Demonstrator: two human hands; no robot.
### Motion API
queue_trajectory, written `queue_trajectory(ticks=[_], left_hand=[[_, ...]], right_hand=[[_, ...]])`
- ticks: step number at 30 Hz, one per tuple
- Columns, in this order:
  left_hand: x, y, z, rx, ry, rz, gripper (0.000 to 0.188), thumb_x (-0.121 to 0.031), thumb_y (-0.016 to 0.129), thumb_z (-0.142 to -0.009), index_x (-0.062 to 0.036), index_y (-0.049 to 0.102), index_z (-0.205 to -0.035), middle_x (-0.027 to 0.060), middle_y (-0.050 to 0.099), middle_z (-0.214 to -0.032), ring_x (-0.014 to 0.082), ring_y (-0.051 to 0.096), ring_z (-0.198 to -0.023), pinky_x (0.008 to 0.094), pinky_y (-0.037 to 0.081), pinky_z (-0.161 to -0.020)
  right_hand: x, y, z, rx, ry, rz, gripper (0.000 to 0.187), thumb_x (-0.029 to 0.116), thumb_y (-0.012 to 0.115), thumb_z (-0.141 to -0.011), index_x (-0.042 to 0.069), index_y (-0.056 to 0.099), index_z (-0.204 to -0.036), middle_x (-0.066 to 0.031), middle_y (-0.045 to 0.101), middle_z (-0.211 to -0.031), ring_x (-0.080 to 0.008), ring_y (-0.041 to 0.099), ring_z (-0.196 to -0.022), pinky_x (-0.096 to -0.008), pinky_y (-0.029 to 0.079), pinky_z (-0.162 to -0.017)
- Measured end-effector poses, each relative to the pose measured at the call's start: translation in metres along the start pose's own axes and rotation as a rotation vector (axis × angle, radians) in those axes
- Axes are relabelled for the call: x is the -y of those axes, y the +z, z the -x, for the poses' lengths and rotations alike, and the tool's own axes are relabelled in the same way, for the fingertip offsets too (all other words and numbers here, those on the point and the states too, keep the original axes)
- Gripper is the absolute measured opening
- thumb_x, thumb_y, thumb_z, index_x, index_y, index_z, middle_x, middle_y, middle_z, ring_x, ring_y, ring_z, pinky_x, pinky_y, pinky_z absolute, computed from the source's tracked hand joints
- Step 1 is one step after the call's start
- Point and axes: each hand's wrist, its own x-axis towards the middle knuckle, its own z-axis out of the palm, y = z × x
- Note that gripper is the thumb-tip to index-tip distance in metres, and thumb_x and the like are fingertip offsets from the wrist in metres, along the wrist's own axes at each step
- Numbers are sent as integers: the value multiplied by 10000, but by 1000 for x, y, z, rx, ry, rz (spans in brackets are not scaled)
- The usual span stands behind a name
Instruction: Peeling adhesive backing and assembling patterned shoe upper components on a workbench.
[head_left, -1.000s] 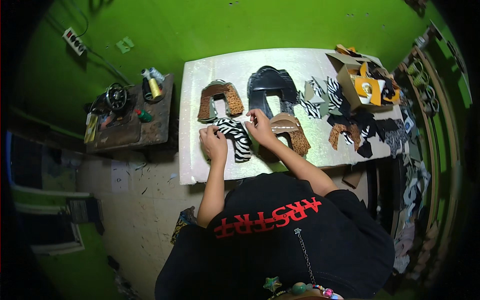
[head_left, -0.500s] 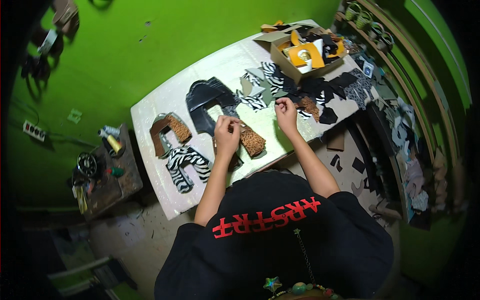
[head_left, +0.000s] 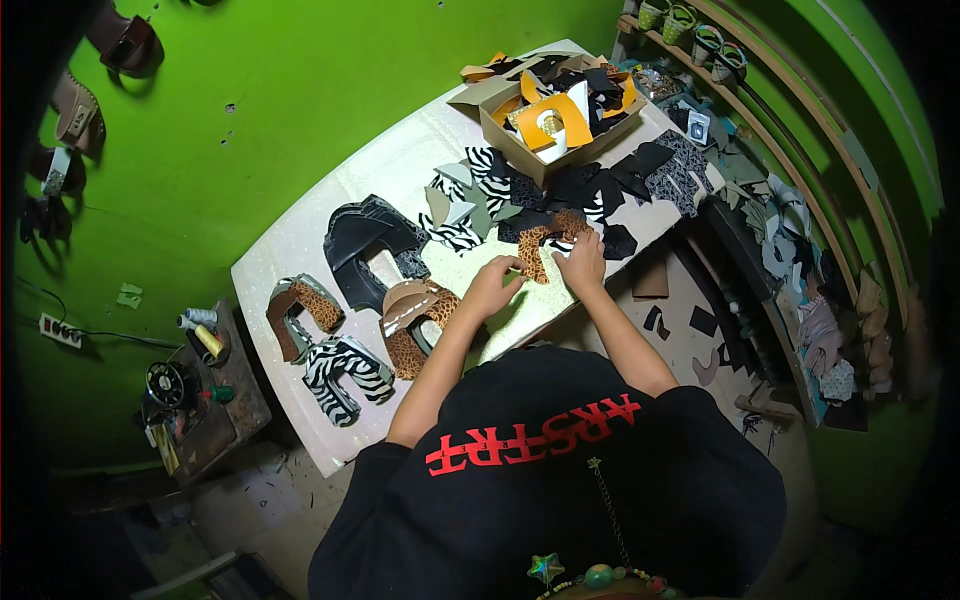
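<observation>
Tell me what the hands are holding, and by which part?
It can't be told for sure: the left hand is by the leopard-print piece's lower end, the right hand near its right side.

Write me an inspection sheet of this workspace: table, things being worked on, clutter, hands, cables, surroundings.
Surface: pale table, partly covered.
Job's things: curved leopard-print piece at the hands; four U-shaped items farther left.
Clutter: dark and patterned scraps on the right; open cardboard box heaped with offcuts.
Grippers: bare left hand and right hand, either side of that piece; grip unclear.
Cables: dark cable along the wall from a power strip.
Surroundings: green wall; thread spools on a side table.
</observation>
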Motion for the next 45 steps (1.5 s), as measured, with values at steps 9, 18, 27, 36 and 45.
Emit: queue_trajectory(ticks=[9,18,27,36,45], left_hand=[[5,29,-26,58,-68,45,265,-135,607,-757,-6,570,-985,159,584,-986,293,557,-940,335,425,-835],[11,39,-39,20,-18,-12,292,-120,609,-732,12,544,-984,178,537,-1000,322,535,-921,346,421,-817],[21,51,-48,16,-67,-104,370,-135,608,-738,-5,529,-1074,218,434,-1257,365,405,-1178,369,345,-967],[17,55,-51,87,-115,-136,516,-211,632,-753,-94,458,-1224,236,295,-1367,397,280,-1263,406,284,-1021],[12,51,-56,-72,-55,-17,507,-161,637,-745,-42,440,-1197,202,414,-1275,330,420,-1165,380,348,-966]], right_hand=[[-9,9,-12,12,-114,-46,468,250,736,-660,5,512,-990,-161,525,-1019,-325,504,-960,-405,442,-798],[-15,24,-17,-137,-405,115,360,112,647,-670,-17,511,-977,-177,471,-966,-338,487,-912,-376,465,-751],[0,12,-17,-181,-636,377,262,158,547,-756,49,522,-992,-116,485,-882,-254,546,-710,-283,504,-511],[-23,-7,-40,-167,-575,-15,153,33,479,-769,38,488,-921,-131,467,-833,-265,543,-759,-344,475,-627],[-13,-57,-63,-299,-763,-244,123,21,603,-689,84,597,-794,-26,537,-772,-215,522,-773,-332,380,-670]])
